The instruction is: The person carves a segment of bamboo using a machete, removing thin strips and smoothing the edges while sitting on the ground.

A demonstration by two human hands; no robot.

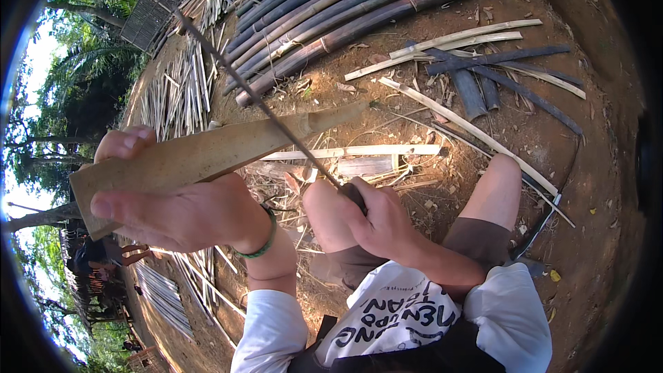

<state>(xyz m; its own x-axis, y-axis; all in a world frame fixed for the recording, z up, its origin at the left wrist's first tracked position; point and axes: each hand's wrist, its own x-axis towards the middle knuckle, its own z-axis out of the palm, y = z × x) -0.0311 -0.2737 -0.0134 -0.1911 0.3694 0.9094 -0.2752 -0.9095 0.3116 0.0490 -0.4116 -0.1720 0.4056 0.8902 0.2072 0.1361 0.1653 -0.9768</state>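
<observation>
A wide split piece of bamboo (207, 150), pale and tapering toward its far end, is gripped by my left hand (197, 214). It is raised at the left, and the thumb lies across the near end. In my right hand (387, 220), above my lap, is the dark handle of a long knife (257, 102). The thin blade points up and to the left, crossing the bamboo in the picture. Whether blade and bamboo touch, I cannot tell. Below them, a pale bamboo strip (359, 151) lies near a short piece of wood (366, 166) on the littered ground.
Dark bamboo poles (373, 3) lie side by side at the back. Bundled pale strips (179, 93) cover the ground at left, with more strips (162, 297) nearer. Dark bamboo pieces (469, 93) and a long pale strip (476, 135) lie at right. Trees stand far left.
</observation>
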